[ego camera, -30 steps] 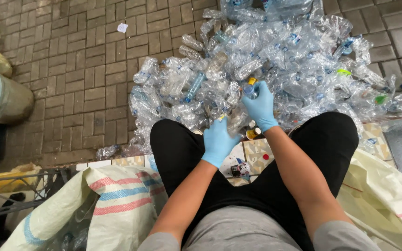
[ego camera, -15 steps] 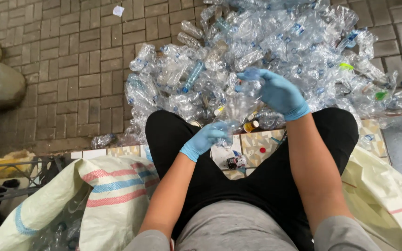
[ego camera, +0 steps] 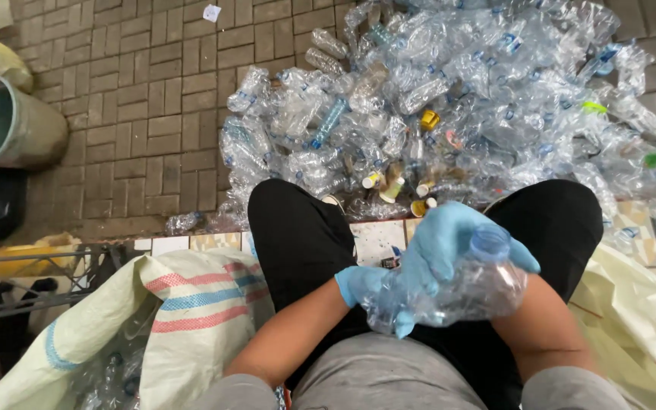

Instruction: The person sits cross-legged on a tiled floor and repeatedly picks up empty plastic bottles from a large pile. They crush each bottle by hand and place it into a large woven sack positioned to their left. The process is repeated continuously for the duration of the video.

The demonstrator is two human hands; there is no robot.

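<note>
Hands now drawn back from the heap to the lap: right hand (ego camera: 449, 243) in a blue glove, half a second ago stretched out over the pile, closed around the neck and cap end of a crushed clear plastic bottle (ego camera: 457, 292); left hand (ego camera: 370, 292), also gloved, gripping the bottle's lower end. Bottle held between both hands, just above black-trousered knees, clear of the pile. One bottle picked out, then, and lifted away from the rest.

Head view, around the hands: heap of clear plastic bottles (ego camera: 449, 106) spread over grey brick paving (ego camera: 138, 114), a few yellow caps among them. Striped woven sack (ego camera: 176, 319) open at the left knee, bottles visible inside. Metal bucket (ego camera: 9, 125) lying on its side at far left.
</note>
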